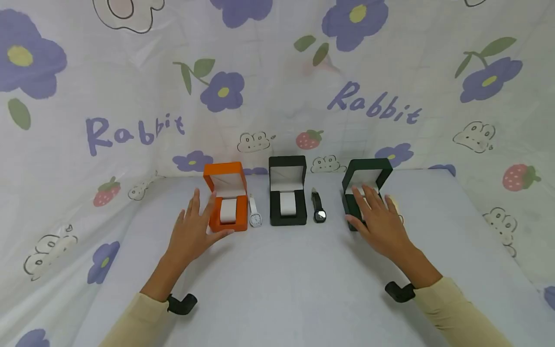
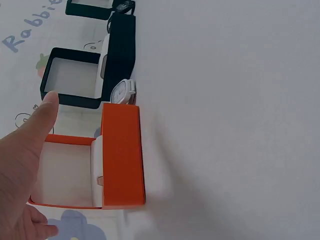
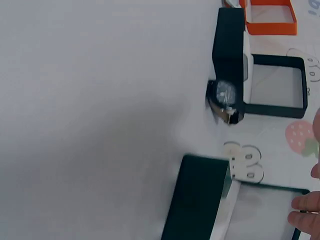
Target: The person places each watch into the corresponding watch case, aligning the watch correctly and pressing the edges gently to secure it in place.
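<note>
1. Layout, 12 o'clock being the far edge of the surface [image 1: 286, 279]. The black box [image 1: 288, 220] is central; the orange box [image 1: 238, 226] lies at its 9 o'clock, the green box [image 1: 363, 179] at its 3 o'clock. All lids are raised on the 12 o'clock side.

2. Watches. The white watch [image 1: 255, 218] lies just beside the orange box at 3 o'clock; the black watch [image 1: 319, 215] lies just beside the black box at 3 o'clock. A pale item [image 1: 396, 204], largely hidden, shows at the green box's 3 o'clock.

3. Left hand [image 1: 189, 236]. At the orange box's 8 o'clock; fingers extended and spread, grasping nothing. Contact with the box cannot be told.

4. Right hand [image 1: 381, 226]. Over the green box, from 4 o'clock; fingers nearly straight and apart, with no grip evident. Contact is likewise unclear.

5. Handling (judged). The boxes appear stiff and light, best taken by the base at 3 and 9 o'clock, sparing the hinge. The watches seem small, smooth and scratch-prone at the dial; hold by strap or case edge.
</note>
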`<state>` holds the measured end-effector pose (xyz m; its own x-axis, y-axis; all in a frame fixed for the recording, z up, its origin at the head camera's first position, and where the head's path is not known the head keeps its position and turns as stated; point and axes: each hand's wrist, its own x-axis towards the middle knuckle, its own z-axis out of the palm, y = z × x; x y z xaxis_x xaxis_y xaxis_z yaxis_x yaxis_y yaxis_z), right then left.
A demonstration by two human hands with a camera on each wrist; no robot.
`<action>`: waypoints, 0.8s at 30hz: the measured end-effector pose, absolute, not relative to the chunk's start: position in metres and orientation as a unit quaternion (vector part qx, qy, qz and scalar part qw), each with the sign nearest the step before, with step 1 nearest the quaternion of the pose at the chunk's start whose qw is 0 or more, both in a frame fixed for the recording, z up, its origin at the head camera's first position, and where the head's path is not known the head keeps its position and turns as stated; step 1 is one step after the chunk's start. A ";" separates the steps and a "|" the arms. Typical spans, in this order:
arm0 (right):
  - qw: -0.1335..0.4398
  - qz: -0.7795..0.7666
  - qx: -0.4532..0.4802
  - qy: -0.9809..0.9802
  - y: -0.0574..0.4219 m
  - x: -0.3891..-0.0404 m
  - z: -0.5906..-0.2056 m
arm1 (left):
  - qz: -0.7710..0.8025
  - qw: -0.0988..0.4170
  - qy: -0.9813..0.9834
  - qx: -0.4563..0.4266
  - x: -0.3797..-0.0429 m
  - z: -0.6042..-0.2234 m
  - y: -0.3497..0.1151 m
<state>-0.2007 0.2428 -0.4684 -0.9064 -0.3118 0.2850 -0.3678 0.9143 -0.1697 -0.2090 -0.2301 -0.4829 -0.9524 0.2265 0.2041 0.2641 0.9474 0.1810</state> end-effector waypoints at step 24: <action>0.160 0.115 0.274 -0.941 0.162 -0.220 -0.462 | -0.248 0.037 -0.959 -0.132 -0.242 -0.487 -0.245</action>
<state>-0.2200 0.1621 -0.4623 -0.7986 -0.4789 0.3645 -0.5528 0.8232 -0.1295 -0.2415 -0.2453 -0.4867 -0.9622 0.2351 0.1374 0.2723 0.8421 0.4655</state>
